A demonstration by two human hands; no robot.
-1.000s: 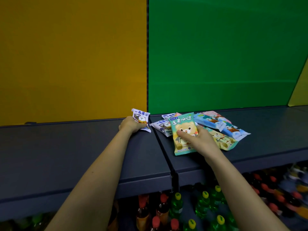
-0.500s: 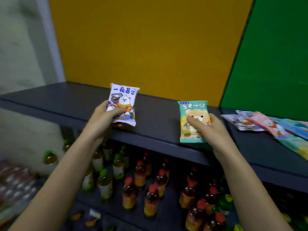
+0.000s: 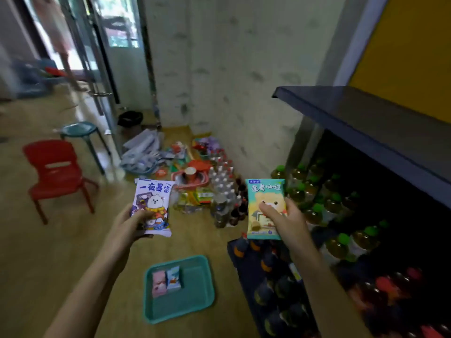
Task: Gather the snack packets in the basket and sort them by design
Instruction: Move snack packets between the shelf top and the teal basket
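Head view: left hand (image 3: 133,222) grips the purple packet (image 3: 153,207), right hand (image 3: 284,219) the green packet (image 3: 264,208), both above the teal basket (image 3: 195,306). Recommend separate spots beside the pink packet (image 3: 158,284) and blue packet (image 3: 173,279).

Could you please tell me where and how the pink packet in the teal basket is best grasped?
Probably from above, pinching the near short end of the pink packet: it lies flat in the teal basket, and the blue packet sits against one long edge.
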